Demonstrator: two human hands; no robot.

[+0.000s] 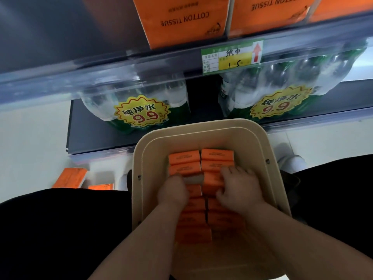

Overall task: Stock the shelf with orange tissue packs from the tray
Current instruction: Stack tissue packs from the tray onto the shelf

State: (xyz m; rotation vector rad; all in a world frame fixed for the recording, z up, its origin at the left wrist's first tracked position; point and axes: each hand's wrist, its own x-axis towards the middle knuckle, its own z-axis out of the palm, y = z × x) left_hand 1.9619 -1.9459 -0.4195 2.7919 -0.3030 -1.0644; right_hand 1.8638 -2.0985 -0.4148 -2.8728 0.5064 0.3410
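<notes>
A beige tray (139, 158) rests on my lap and holds two rows of orange tissue packs (184, 158). My left hand (173, 191) reaches into the left row with its fingers curled down into a gap between packs; what they hold is hidden. My right hand (239, 189) grips an orange pack (213, 179) in the right row, fingers over its far side and thumb on the near side. On the upper shelf (141, 59) stand large orange cotton tissue packs (181, 21).
Shrink-wrapped packs of water bottles (139, 106) with yellow 9.9 stickers fill the lower shelf. A price tag (232, 58) hangs on the upper shelf's rail. More orange packs (70, 177) lie on the floor at my left. A white shoe (292, 160) shows at the right.
</notes>
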